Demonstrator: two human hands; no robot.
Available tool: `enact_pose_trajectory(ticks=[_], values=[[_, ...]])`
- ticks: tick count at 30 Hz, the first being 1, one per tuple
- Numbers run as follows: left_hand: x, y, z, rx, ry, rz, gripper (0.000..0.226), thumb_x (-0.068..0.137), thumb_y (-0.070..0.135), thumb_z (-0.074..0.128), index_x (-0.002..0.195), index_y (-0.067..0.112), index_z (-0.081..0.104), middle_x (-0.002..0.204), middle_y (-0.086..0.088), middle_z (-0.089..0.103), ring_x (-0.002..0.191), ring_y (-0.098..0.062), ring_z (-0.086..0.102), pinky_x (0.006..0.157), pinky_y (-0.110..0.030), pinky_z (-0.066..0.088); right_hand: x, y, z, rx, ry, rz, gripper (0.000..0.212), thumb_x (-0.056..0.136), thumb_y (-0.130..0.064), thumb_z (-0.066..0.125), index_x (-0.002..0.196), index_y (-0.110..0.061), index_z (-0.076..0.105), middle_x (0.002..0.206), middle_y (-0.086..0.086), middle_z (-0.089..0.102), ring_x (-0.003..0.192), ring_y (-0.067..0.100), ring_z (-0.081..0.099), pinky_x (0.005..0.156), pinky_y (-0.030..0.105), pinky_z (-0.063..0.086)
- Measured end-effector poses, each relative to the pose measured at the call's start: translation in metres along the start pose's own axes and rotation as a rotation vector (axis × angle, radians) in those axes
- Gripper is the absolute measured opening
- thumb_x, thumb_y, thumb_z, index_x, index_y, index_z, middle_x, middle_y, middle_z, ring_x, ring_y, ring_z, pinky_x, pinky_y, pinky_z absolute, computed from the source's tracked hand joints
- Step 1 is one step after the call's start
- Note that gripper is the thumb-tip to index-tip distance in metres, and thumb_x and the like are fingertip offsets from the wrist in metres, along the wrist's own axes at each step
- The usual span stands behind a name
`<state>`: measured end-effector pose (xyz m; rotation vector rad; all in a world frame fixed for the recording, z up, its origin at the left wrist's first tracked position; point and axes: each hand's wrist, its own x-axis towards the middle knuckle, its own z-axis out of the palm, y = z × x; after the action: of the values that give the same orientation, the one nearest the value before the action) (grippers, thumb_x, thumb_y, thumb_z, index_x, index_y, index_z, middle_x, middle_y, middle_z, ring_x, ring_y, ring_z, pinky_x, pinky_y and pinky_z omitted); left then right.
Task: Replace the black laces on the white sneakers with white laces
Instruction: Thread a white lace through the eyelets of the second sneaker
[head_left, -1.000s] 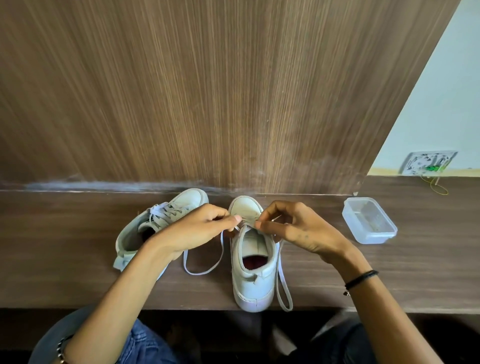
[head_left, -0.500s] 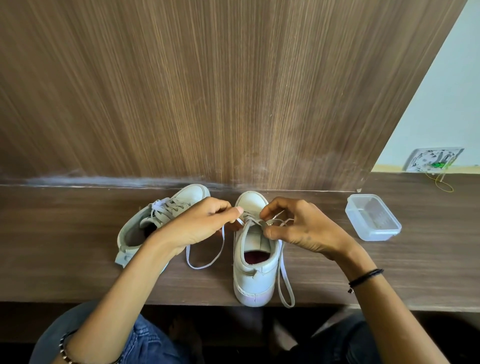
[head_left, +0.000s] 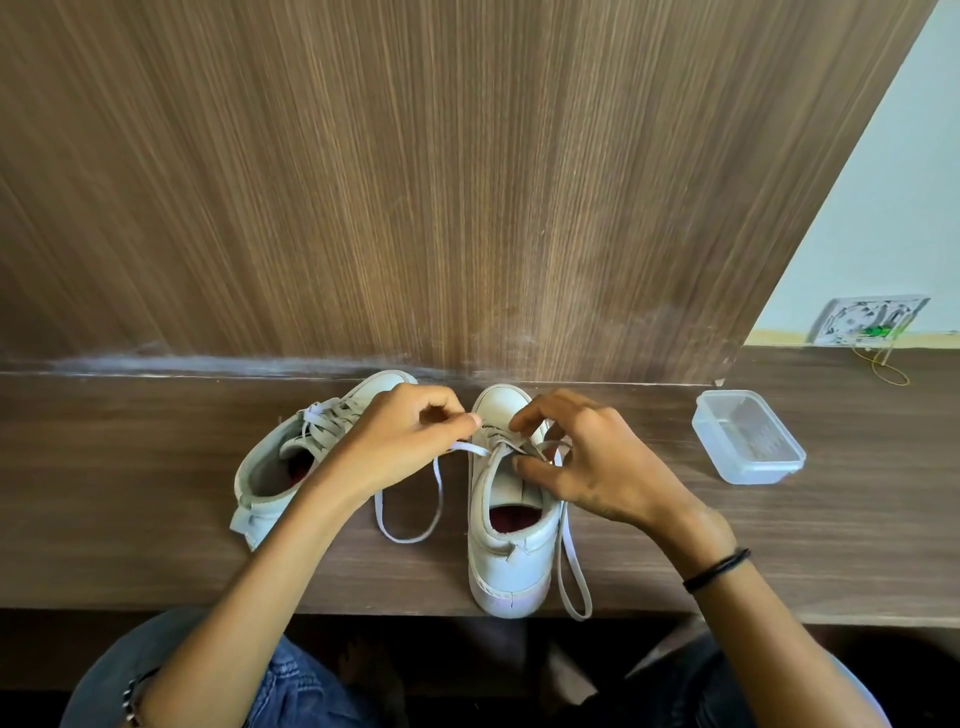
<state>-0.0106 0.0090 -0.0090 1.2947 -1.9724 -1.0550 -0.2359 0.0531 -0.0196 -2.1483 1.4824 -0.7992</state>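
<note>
Two white sneakers sit on the wooden surface (head_left: 130, 493), both with toes toward the upright wood panel (head_left: 467, 182). The left sneaker (head_left: 270, 467) lies angled, toe pointing up and to the right, and is already threaded in white. The right sneaker (head_left: 511, 556) stands straight, with its heel at the near edge of the surface. One white lace (head_left: 440, 486) runs through its upper eyelets, and two slack lengths of it trail down, one on each side of the shoe, each bent into a loop. Two hands work over this shoe's tongue. The left hand (head_left: 395, 441) has its fingers curled, thumb and forefinger closed on the lace just left of the eyelets. The right hand (head_left: 597, 467) also has curled fingers, thumb and forefinger nipping the lace at the right-hand eyelets. One black band (head_left: 717, 569) circles the right wrist. One clear plastic box (head_left: 748, 436), without a lid, stands well to the right of the shoes. One white wall plate (head_left: 872, 325) shows beyond it.
</note>
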Motion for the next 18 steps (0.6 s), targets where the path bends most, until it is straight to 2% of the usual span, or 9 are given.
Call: enact_pose_trajectory(ticks=[3,5,8,11,12,13,15,18], values=[[0.002,0.004,0.007,0.013,0.022,0.096,0.007,0.093,0.027,0.072,0.089,0.029,0.078,0.088,0.014,0.072,0.082,0.0,0.066,0.08,-0.027,0.051,0.0,0.0,-0.001,-0.021,0.017,-0.013,0.033,0.083,-0.022,0.081,0.111,-0.019,0.064,0.109,-0.008,0.062,0.089,-0.003,0.059,0.073,0.004,0.042],[0.001,0.012,0.013,0.072,0.003,0.13,0.006,0.088,0.037,0.074,0.091,0.034,0.077,0.096,0.013,0.069,0.092,-0.003,0.066,0.083,-0.03,0.053,-0.001,0.0,-0.001,-0.036,0.03,-0.015,0.032,0.081,-0.023,0.081,0.107,-0.019,0.062,0.107,-0.009,0.062,0.089,0.0,0.06,0.073,0.007,0.043],[0.0,0.022,0.02,0.353,0.002,0.156,0.02,0.078,0.049,0.068,0.092,0.036,0.073,0.096,0.013,0.06,0.098,-0.004,0.054,0.079,-0.032,0.046,-0.001,0.002,-0.001,-0.058,0.061,-0.023,0.032,0.079,-0.027,0.083,0.099,-0.02,0.06,0.101,-0.01,0.059,0.084,0.005,0.062,0.069,0.011,0.046],[-0.003,0.032,0.027,0.509,0.018,0.222,0.014,0.081,0.035,0.071,0.095,0.032,0.069,0.089,0.015,0.052,0.091,0.001,0.04,0.064,-0.016,0.03,-0.001,0.002,-0.002,-0.063,0.062,-0.03,0.035,0.078,-0.03,0.086,0.098,-0.019,0.059,0.1,-0.009,0.058,0.084,0.007,0.063,0.067,0.012,0.047],[-0.004,0.033,0.028,0.548,0.039,0.236,0.013,0.081,0.033,0.07,0.094,0.032,0.068,0.086,0.016,0.05,0.09,0.001,0.037,0.06,-0.015,0.026,-0.001,0.003,-0.002,-0.062,0.058,-0.031,0.036,0.077,-0.03,0.086,0.098,-0.018,0.059,0.1,-0.009,0.058,0.086,0.007,0.062,0.068,0.012,0.047],[-0.004,0.033,0.029,0.564,0.062,0.253,0.011,0.081,0.033,0.07,0.092,0.032,0.068,0.085,0.017,0.05,0.089,0.002,0.036,0.059,-0.015,0.025,-0.001,0.003,-0.002,-0.058,0.056,-0.029,0.037,0.077,-0.03,0.086,0.099,-0.018,0.059,0.1,-0.009,0.059,0.086,0.007,0.062,0.068,0.012,0.046],[-0.004,0.029,0.029,0.526,0.093,0.302,0.005,0.081,0.033,0.072,0.085,0.032,0.07,0.087,0.016,0.055,0.091,0.0,0.041,0.063,-0.022,0.035,-0.001,0.004,-0.003,-0.045,0.05,-0.017,0.037,0.077,-0.029,0.085,0.099,-0.017,0.058,0.101,-0.009,0.059,0.087,0.008,0.062,0.068,0.013,0.047],[-0.005,0.021,0.023,0.452,0.081,0.367,0.005,0.081,0.033,0.076,0.079,0.034,0.072,0.09,0.018,0.058,0.093,-0.005,0.048,0.07,-0.033,0.047,0.0,0.004,-0.005,-0.045,0.017,0.001,0.038,0.078,-0.031,0.084,0.102,-0.018,0.058,0.102,-0.008,0.061,0.09,0.011,0.062,0.069,0.021,0.051]])
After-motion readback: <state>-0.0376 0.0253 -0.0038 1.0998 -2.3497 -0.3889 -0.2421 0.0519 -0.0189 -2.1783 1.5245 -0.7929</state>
